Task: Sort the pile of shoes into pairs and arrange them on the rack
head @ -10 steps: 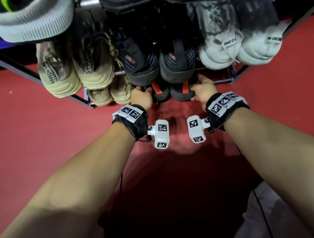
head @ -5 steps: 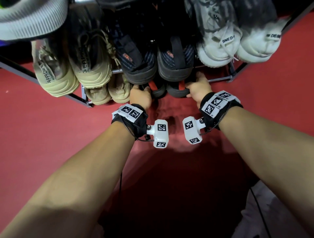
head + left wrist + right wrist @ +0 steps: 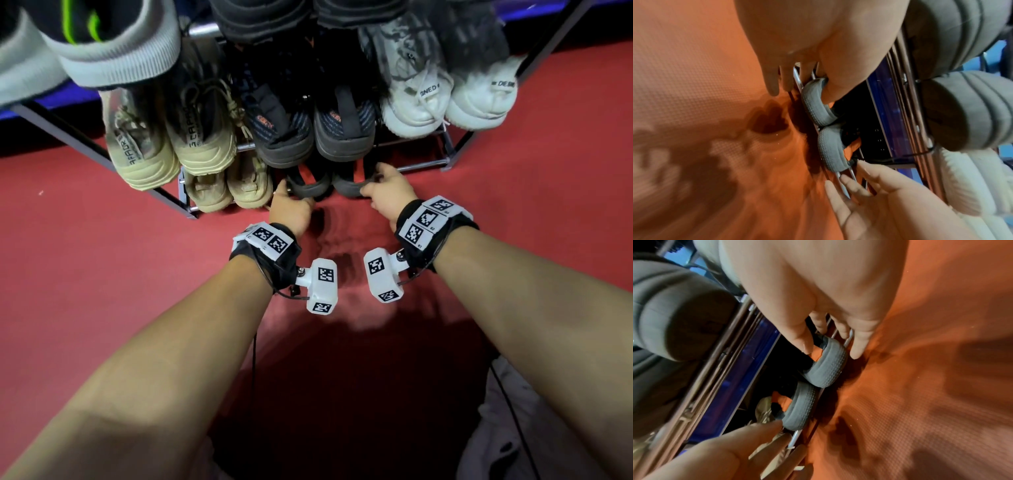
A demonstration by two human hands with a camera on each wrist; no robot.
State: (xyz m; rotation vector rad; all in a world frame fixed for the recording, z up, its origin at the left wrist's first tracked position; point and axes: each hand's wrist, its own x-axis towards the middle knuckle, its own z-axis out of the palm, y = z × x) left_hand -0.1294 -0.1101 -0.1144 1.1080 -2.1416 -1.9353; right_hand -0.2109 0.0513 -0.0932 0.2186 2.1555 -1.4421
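Observation:
A pair of black shoes with grey dotted soles and orange heel tabs stands heels out on the bottom shelf of the rack [image 3: 424, 166]. My left hand [image 3: 287, 202] is at the left shoe [image 3: 310, 186]. Its thumb touches the heel [image 3: 813, 100] and its fingers lie straight along the shelf bars. My right hand [image 3: 380, 181] is at the right shoe [image 3: 349, 186]. Its thumb rests on the orange tab [image 3: 816, 355], with the fingers straight beside the heel [image 3: 826, 366]. Neither hand grips a shoe.
A small beige pair [image 3: 226, 188] stands left of the black shoes. The shelf above holds a beige pair [image 3: 171, 150], a dark knit pair [image 3: 315, 137] and a white pair [image 3: 445, 106], all overhanging my hands. Red floor [image 3: 102, 274] lies in front.
Both black shoes have slid further back under the shelf above. My fingers, earlier curled on the heels, have straightened and loosened.

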